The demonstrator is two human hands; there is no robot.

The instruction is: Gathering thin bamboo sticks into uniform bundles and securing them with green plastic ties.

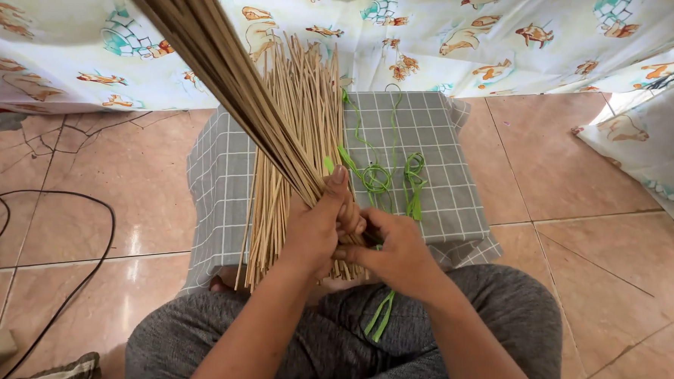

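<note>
Tan thin sticks (218, 58) bundled, rising far-left from the lap, left hand (316, 228) wrapped tight around them, right hand (396, 247) pinching green strip (380, 313) at the bundle, loose sticks (290, 161) on grey checked cloth (442, 177).

Bare forearms and hands, grey marl trousers

The person's left hand (316, 228) and right hand (396, 251) are bare, with no rings, bracelets, watch or gloves to be seen, and both forearms are uncovered up to the bottom edge of the view, so no sleeve shows. The fingernails are short and unpainted; the left thumbnail shows plainly. The legs wear soft grey marl trousers (501, 311) of a knitted, jersey-like cloth, plain, without pattern, pocket or seam visible, creased in gentle folds across the thighs and knees. A small bare part, seemingly a foot, peeps out below the left knee.
</note>
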